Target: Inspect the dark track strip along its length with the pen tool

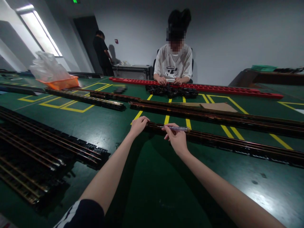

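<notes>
A long dark rail with copper-coloured strips runs from in front of me out to the right edge of the view. My left hand is closed round its left end, fingers over the far side. In my right hand is a screwdriver with a clear purplish handle. It lies nearly level, handle to the right, with its thin tip pointing left over the rail. Whether the tip touches the rail is too small to tell.
More rails lie stacked at left, and another row stretches beyond my hands. Cardboard lies behind it. Across the green table, a person handles black parts by a red slotted bar. An orange tray holds plastic bags.
</notes>
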A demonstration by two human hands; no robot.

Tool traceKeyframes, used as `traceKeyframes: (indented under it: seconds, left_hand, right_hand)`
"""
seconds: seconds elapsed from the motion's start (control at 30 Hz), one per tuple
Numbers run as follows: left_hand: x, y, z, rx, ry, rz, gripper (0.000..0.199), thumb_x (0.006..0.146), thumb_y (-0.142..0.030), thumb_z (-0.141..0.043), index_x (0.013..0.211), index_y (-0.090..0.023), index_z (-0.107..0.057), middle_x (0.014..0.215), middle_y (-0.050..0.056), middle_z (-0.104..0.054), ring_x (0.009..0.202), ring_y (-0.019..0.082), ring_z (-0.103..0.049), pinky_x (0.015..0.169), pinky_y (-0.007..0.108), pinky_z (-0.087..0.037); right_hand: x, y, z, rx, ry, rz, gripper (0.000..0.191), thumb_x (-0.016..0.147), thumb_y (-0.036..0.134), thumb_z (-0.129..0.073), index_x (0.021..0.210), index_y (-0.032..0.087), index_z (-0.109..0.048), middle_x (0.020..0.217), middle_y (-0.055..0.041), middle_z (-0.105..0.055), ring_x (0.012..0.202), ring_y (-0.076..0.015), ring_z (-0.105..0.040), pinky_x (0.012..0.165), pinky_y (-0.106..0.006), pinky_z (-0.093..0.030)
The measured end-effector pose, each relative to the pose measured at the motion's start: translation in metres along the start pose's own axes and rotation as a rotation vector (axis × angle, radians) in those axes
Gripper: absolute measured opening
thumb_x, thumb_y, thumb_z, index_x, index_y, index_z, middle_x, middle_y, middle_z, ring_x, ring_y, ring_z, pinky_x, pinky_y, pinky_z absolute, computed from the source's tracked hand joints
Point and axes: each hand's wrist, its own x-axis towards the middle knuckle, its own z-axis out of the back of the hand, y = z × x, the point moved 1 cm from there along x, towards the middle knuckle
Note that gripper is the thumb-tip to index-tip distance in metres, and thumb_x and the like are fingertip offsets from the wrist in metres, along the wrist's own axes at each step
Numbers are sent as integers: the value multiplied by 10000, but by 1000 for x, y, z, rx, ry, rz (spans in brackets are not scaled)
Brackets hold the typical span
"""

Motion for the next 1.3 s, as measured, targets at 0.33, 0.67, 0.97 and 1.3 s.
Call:
traceKeyframes:
  seconds: [0.33,0.67,0.97,1.3]
  left_hand:
    - [2,1,0,7,15,-10,337,830,-222,-344,846,-237,-681,965,-3,-707,972,199,-611,970,368,-386]
    - [1,1,-4,50,0,-121,348,891,-290,-321,837,-200,-652,930,46,-671,908,200,-596,856,332,-434]
    - [-15,-18,-3,308,-62,-339,338,937,-289,-319,887,-194,-640,994,61,-661,983,216,-543,909,376,-354]
    - [-9,-9,-9,277,28,-364,368,933,-288,-309,919,-182,-661,965,70,-666,929,206,-572,894,359,-416]
  right_hand:
    - [-2,-1,4,-17,-22,18,239,833,404,-562,842,170,-610,790,-52,-716,471,-111,-598,445,-227,-462]
    - [-4,2,4,-11,16,13,211,823,379,-563,854,177,-614,828,-51,-712,474,-98,-587,422,-213,-464]
    - [-4,3,3,-23,0,22,217,812,387,-569,840,175,-607,797,-50,-714,451,-103,-588,396,-208,-454]
    - [-6,6,5,-3,-102,-9,213,826,379,-547,823,170,-584,752,-42,-705,434,-99,-571,407,-216,-458]
